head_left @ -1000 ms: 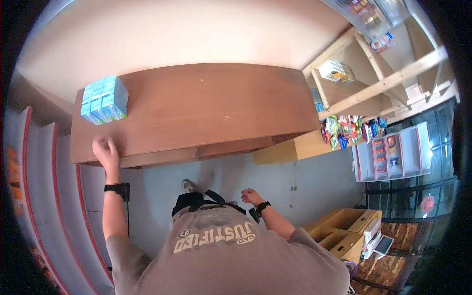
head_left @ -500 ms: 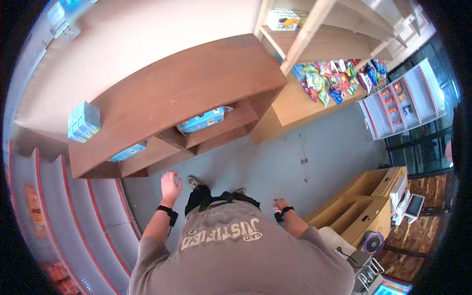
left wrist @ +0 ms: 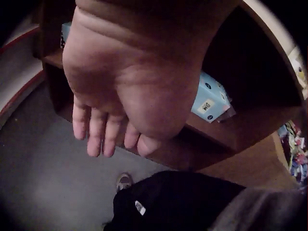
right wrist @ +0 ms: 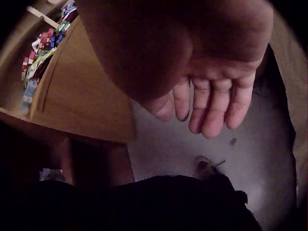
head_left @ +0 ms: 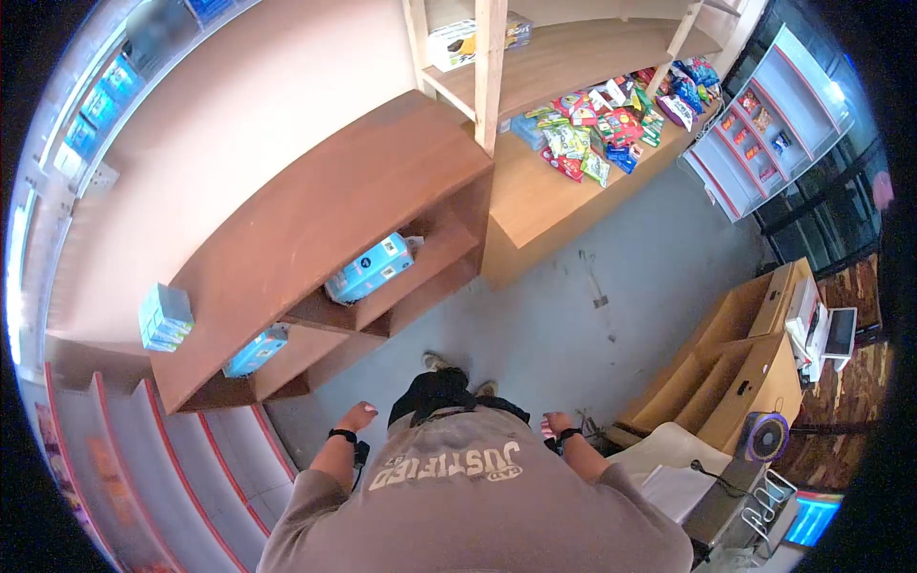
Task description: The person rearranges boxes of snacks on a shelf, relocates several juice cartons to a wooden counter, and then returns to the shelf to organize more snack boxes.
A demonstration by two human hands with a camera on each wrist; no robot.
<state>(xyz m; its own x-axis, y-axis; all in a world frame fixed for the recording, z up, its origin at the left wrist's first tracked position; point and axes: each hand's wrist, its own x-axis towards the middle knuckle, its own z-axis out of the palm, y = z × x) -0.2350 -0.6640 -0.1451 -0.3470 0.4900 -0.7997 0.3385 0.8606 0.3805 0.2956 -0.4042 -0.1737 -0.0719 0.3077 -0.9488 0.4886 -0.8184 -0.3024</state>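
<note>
My left hand (head_left: 357, 416) hangs beside my body, near the front of the brown shelf unit (head_left: 315, 229). In the left wrist view its fingers (left wrist: 110, 132) droop loosely with nothing in them. My right hand (head_left: 556, 423) is at my other side, and the right wrist view shows its relaxed fingers (right wrist: 214, 113) over the floor, also holding nothing. A stack of light blue cartons (head_left: 165, 317) stands on the unit's top at the far left. Inside the unit's compartments lie a blue wrapped pack (head_left: 373, 267) and another blue pack (head_left: 256, 351).
Colourful snack bags (head_left: 592, 134) are heaped on a wooden counter (head_left: 535, 205) beyond the brown unit. Grey shelves with red edges (head_left: 181, 458) stand at left. A wooden cabinet (head_left: 735, 353) and a chair (head_left: 659, 458) are at right. Grey floor (head_left: 458, 315) lies ahead.
My left hand has come away from the brown unit's top near the carton stack and dropped to my side. My body and view have turned right, bringing the compartments and blue packs into sight.
</note>
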